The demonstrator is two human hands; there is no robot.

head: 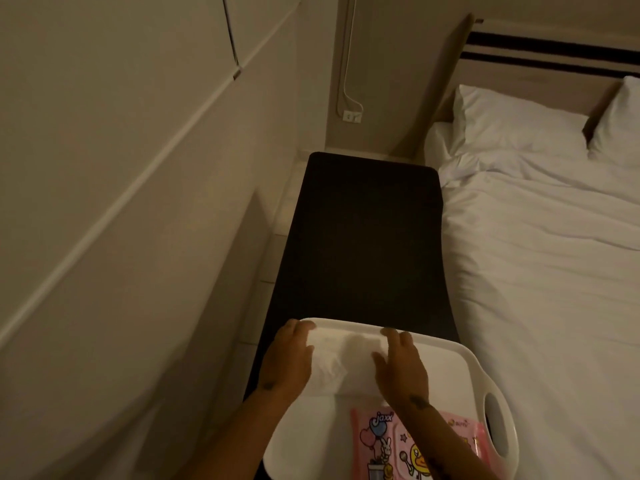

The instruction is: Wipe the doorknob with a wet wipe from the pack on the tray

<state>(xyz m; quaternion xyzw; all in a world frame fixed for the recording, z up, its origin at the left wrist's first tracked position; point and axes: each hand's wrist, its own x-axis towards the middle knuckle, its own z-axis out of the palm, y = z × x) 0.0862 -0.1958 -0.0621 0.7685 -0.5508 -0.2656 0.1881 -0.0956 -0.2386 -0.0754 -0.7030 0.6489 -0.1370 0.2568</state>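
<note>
your left hand (289, 358) and right hand (401, 365) lie flat on a wet wipe (341, 358) spread over the tray (464, 362); the pack (384, 445) sits just behind your right wrist.

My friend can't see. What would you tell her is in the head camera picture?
Two hands, left and right, press a white wet wipe flat on a white tray on a dark bench. A pink cartoon wipe pack lies nearer on the tray; a white bed is alongside.
</note>
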